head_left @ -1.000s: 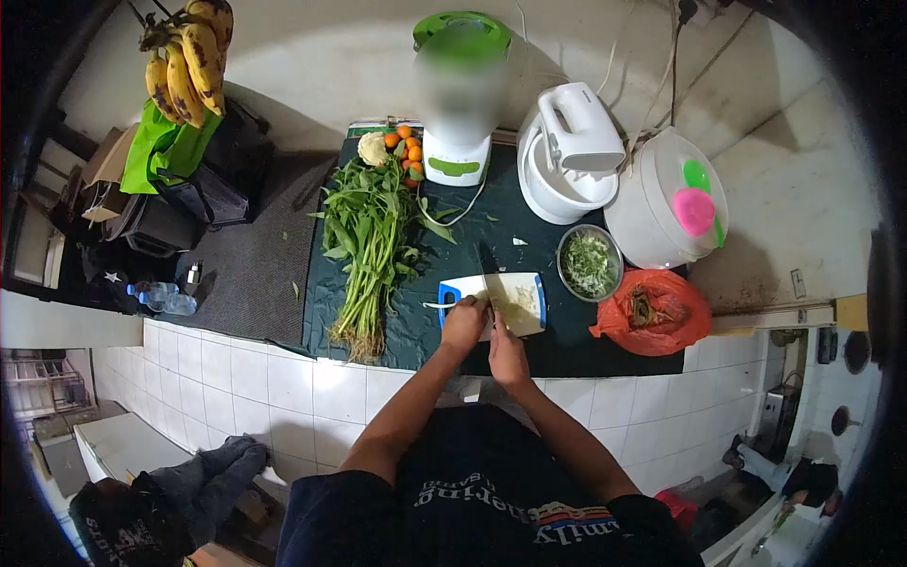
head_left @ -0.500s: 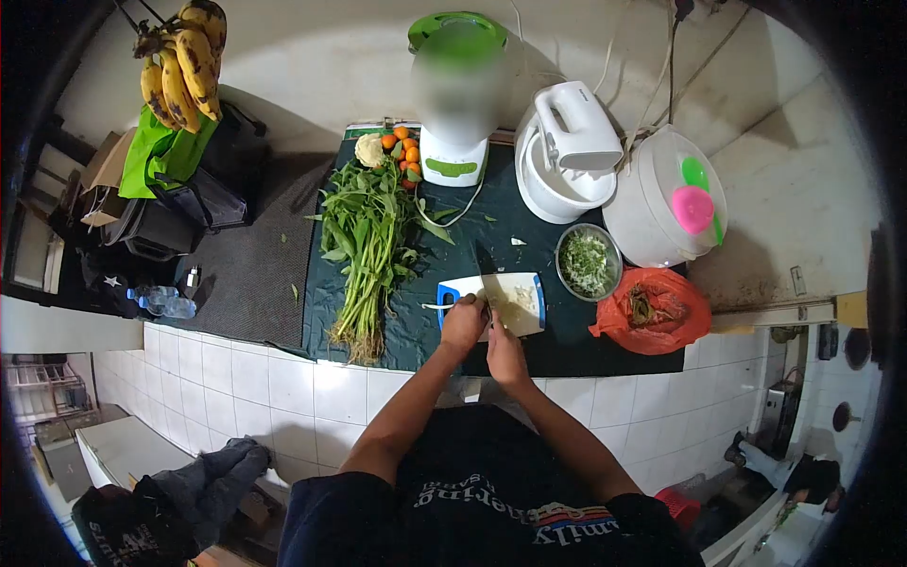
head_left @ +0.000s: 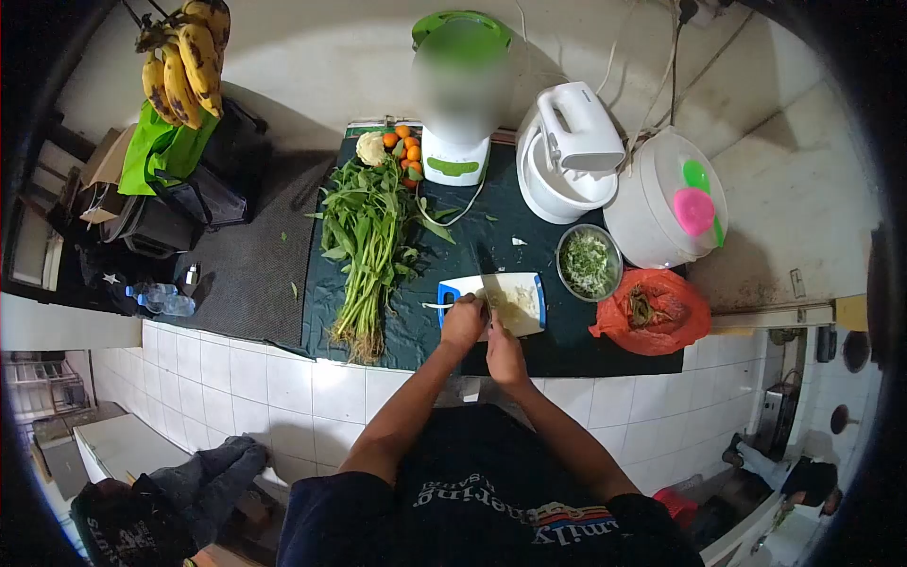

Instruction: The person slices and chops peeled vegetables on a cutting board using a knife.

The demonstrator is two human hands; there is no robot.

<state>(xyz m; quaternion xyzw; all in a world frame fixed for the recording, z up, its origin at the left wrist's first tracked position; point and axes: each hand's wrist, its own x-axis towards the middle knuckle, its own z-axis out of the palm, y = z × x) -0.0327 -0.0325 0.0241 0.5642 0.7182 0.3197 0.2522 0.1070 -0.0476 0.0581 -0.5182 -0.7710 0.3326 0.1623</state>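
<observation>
A white cutting board (head_left: 526, 286) with blue edges lies near the front of the dark green table cover. My left hand (head_left: 463, 321) is closed over its left part, holding a thin pale stalk (head_left: 436, 305) whose end sticks out to the left; its kind is unclear. My right hand (head_left: 505, 352) grips a knife (head_left: 488, 271), the dark blade pointing away from me across the board beside my left fingers. Small pale chopped bits (head_left: 522, 302) are scattered on the board's right side. Right of it stands a metal bowl (head_left: 589, 263) of chopped greens and white shreds.
Leafy greens with roots (head_left: 367, 236) lie left, below a cauliflower (head_left: 371, 148) and orange tomato-like vegetables (head_left: 412, 151). Behind are a white-green appliance (head_left: 452, 170), a stand mixer (head_left: 567, 170) and a white bucket (head_left: 652, 203). An orange plastic bag (head_left: 666, 326) sits right.
Both hands, the stalk and the knife stay in nearly the same place. The view has shifted very slightly.
</observation>
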